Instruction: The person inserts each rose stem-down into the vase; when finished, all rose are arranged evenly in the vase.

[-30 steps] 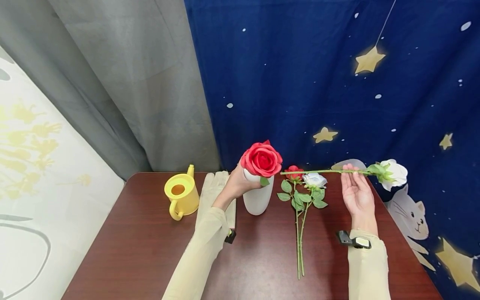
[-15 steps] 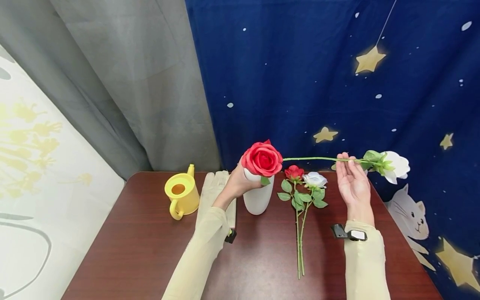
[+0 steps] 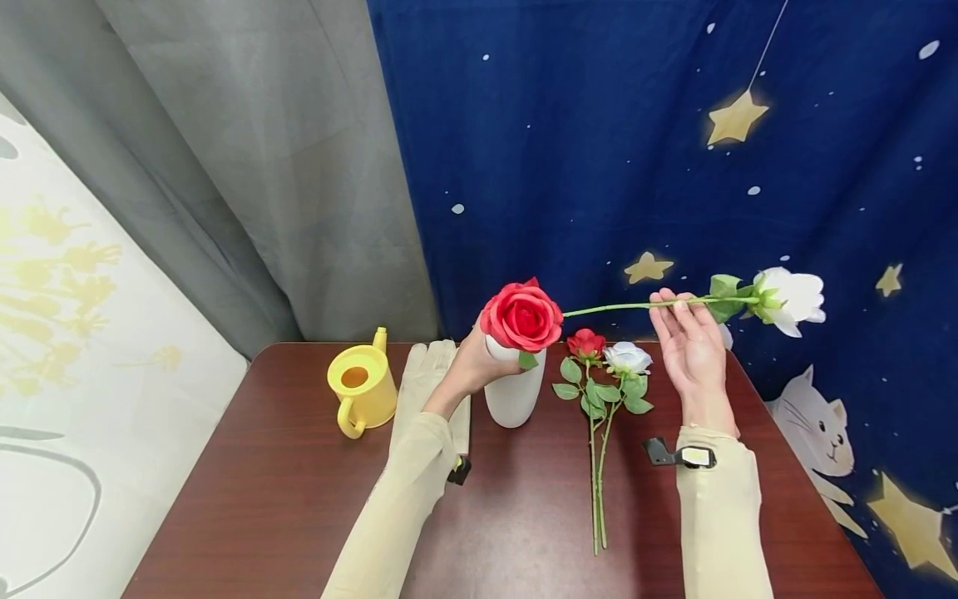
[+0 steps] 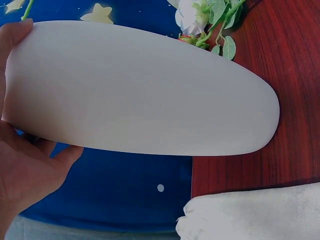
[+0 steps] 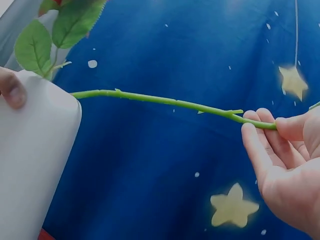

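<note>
My left hand (image 3: 471, 363) grips the upper part of a white vase (image 3: 513, 401), thumb and fingers around it. A red rose (image 3: 524, 316) stands in the vase, its bloom over the mouth. My right hand (image 3: 693, 358), palm up, pinches the stem of a white rose (image 3: 793, 299) between thumb and fingers. That rose lies nearly level, with its bloom to the right. In the right wrist view its green stem (image 5: 165, 100) runs to the rim of the vase (image 5: 35, 145); whether the tip is inside is hidden.
A red rose (image 3: 586, 344) and another white rose (image 3: 628, 358) lie on the brown table (image 3: 299, 516), stems toward me. Left of the vase are pale gloves (image 3: 419, 378) and a yellow watering can (image 3: 364, 387). Curtains hang behind the table's far edge.
My right hand has moved left and up with the white rose, bringing its stem end from beside the vase to behind the red bloom. My left hand and the vase stay put.
</note>
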The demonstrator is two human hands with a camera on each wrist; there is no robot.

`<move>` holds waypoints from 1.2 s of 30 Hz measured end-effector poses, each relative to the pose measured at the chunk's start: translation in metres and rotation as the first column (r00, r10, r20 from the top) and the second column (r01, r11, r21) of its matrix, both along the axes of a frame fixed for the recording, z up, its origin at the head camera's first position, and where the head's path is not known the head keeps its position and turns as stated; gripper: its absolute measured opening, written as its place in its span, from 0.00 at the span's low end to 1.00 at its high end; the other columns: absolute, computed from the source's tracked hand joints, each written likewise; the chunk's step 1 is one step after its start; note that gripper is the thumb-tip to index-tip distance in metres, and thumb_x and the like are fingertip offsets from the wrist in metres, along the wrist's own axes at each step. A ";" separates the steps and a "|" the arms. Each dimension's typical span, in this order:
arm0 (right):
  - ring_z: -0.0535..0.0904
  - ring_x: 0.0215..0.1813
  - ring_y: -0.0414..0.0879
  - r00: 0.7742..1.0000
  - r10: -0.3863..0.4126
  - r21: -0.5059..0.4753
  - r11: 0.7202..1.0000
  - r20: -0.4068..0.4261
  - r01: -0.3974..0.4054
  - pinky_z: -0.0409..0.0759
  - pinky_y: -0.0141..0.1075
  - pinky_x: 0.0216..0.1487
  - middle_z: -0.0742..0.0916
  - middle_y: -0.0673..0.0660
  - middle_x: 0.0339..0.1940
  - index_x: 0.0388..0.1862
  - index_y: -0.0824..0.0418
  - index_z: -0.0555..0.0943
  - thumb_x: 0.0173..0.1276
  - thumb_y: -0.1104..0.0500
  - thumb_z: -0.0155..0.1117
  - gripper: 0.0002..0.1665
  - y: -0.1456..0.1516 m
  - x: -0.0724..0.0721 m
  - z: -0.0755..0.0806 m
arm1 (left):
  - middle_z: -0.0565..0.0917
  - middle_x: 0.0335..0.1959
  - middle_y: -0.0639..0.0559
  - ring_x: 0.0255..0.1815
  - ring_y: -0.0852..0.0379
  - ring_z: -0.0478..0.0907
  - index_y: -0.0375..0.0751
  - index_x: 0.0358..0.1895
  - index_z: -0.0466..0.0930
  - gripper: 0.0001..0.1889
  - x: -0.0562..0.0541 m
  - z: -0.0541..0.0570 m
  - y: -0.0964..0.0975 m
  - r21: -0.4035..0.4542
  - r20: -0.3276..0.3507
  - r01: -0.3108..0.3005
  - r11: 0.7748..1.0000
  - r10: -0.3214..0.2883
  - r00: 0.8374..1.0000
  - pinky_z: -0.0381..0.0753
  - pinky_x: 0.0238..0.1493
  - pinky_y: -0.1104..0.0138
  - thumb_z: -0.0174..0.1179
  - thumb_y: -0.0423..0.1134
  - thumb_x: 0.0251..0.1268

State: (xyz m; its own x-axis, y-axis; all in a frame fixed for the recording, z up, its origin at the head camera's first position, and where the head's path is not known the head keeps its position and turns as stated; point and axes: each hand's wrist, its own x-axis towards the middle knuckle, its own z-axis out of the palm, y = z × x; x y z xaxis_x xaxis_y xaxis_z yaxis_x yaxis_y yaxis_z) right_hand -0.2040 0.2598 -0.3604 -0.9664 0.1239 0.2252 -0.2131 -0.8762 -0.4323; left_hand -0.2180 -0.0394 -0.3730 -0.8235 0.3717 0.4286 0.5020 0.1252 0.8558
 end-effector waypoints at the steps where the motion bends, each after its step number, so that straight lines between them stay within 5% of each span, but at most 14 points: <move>1: 0.80 0.48 0.56 1.000 -0.021 0.029 0.999 -0.013 0.021 0.73 0.41 0.55 0.84 0.66 0.41 0.38 0.70 0.74 0.69 0.74 0.46 0.08 -0.002 0.000 0.002 | 0.68 0.62 0.52 0.58 0.55 0.67 0.43 0.69 0.53 0.52 -0.001 0.000 0.000 0.006 -0.006 0.006 1.000 -0.006 1.000 0.75 0.50 0.61 0.73 0.28 0.35; 8: 0.81 0.45 0.56 0.986 -0.118 0.190 0.972 -0.116 0.139 0.76 0.41 0.51 0.84 0.66 0.39 0.40 0.71 0.74 0.68 0.76 0.47 0.08 -0.018 -0.001 0.019 | 0.68 0.61 0.54 0.58 0.57 0.66 0.44 0.69 0.54 0.52 -0.006 -0.005 0.000 0.042 -0.023 0.040 0.998 -0.039 0.999 0.74 0.51 0.62 0.74 0.27 0.35; 19: 0.81 0.44 0.56 0.980 -0.092 0.334 0.931 -0.175 0.147 0.76 0.42 0.49 0.84 0.66 0.39 0.41 0.72 0.73 0.68 0.76 0.48 0.07 -0.037 -0.005 0.029 | 0.66 0.63 0.55 0.60 0.56 0.65 0.46 0.70 0.53 0.53 -0.006 -0.005 0.000 0.048 -0.023 0.060 0.997 -0.059 0.998 0.74 0.52 0.61 0.73 0.27 0.36; 26: 0.81 0.46 0.55 0.977 -0.096 0.457 0.872 -0.192 0.176 0.77 0.42 0.49 0.84 0.64 0.39 0.42 0.72 0.73 0.68 0.73 0.50 0.05 -0.049 -0.007 0.032 | 0.72 0.57 0.46 0.55 0.51 0.69 0.38 0.65 0.60 0.44 0.004 -0.002 -0.001 -0.069 0.055 -0.057 0.996 0.060 0.997 0.72 0.52 0.58 0.74 0.31 0.39; 32: 0.82 0.44 0.53 0.967 -0.082 0.579 0.788 -0.240 0.210 0.77 0.41 0.48 0.85 0.63 0.39 0.42 0.73 0.74 0.68 0.72 0.52 0.06 -0.062 -0.009 0.032 | 0.72 0.57 0.45 0.55 0.50 0.69 0.37 0.64 0.60 0.44 0.006 0.000 0.000 -0.082 0.067 -0.064 0.995 0.070 0.995 0.72 0.52 0.57 0.73 0.32 0.40; 36: 0.82 0.45 0.51 0.953 -0.085 0.714 0.644 -0.289 0.274 0.77 0.40 0.48 0.85 0.64 0.40 0.42 0.74 0.74 0.69 0.69 0.53 0.07 -0.075 -0.010 0.030 | 0.72 0.57 0.45 0.55 0.51 0.70 0.38 0.65 0.60 0.44 0.006 -0.001 0.000 -0.080 0.068 -0.074 0.994 0.080 0.994 0.72 0.53 0.57 0.74 0.32 0.39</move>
